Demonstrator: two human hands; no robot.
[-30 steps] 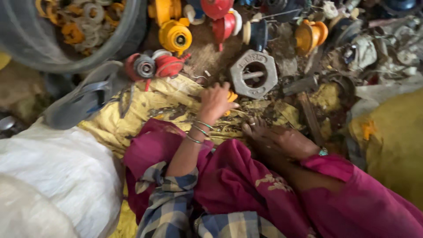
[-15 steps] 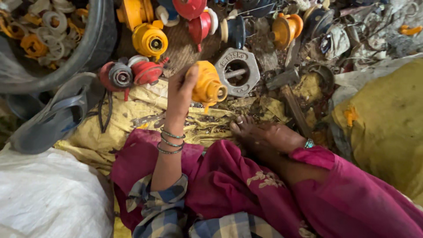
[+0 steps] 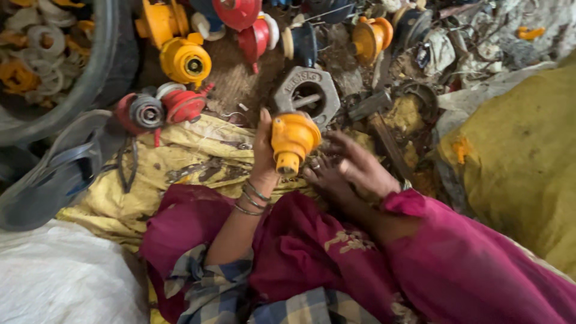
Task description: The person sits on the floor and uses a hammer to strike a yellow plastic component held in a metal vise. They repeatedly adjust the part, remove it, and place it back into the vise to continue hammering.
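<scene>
This looks like a small scrap or recycling workshop where work is done on the ground. The left hand [image 3: 264, 150] holds an orange plastic part [image 3: 292, 139] above a dirty yellow sack [image 3: 180, 174] spread on the earth floor. Just beyond this hand lies a grey metal nut [image 3: 308, 93], and farther away are many yellow, red and blue plastic fittings [image 3: 183, 60], all used and dusty. To the far left of the hand stands a dark tub [image 3: 96, 78] full of sorted rings and orange pieces. Near the right hand [image 3: 354, 171] lie rusty metal scraps [image 3: 384, 129].
</scene>
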